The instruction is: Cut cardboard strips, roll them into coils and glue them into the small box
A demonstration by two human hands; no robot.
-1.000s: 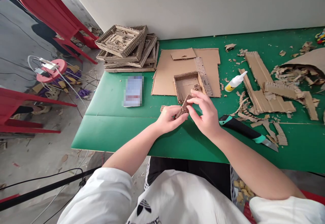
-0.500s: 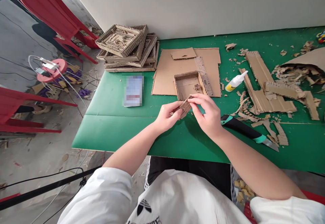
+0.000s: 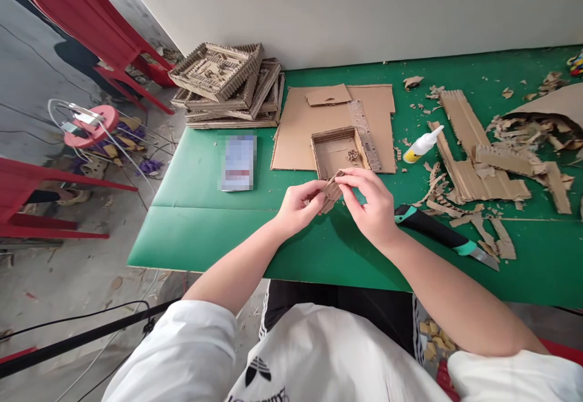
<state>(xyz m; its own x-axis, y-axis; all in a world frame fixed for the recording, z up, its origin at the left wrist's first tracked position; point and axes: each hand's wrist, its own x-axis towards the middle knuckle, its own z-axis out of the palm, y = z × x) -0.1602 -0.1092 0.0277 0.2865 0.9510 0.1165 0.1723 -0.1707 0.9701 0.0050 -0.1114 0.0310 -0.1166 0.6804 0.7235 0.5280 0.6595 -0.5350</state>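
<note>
Between my two hands is a small strip of corrugated cardboard (image 3: 331, 194), held above the table's front part. My left hand (image 3: 298, 207) grips it with thumb and fingers at its left side. The fingertips of my right hand (image 3: 370, 201) pinch its upper right end. Just beyond the hands, a shallow open cardboard box (image 3: 334, 138) with a small curled cardboard bit (image 3: 352, 155) inside sits on a flat cardboard sheet (image 3: 294, 129). A clear ruler (image 3: 364, 135) lies along the box's right side. The strip's lower part is partly hidden by my fingers.
A utility knife (image 3: 437, 232) with its blade out lies right of my right hand. Beyond it are a glue bottle (image 3: 422, 145) and torn cardboard pieces (image 3: 496, 180). At left are a blurred phone-like object (image 3: 238, 162) and stacked cardboard frames (image 3: 228, 86) by the wall.
Hardly anything differs. Both hands keep their hold on the cardboard strip, and the whole view has shifted very slightly.
</note>
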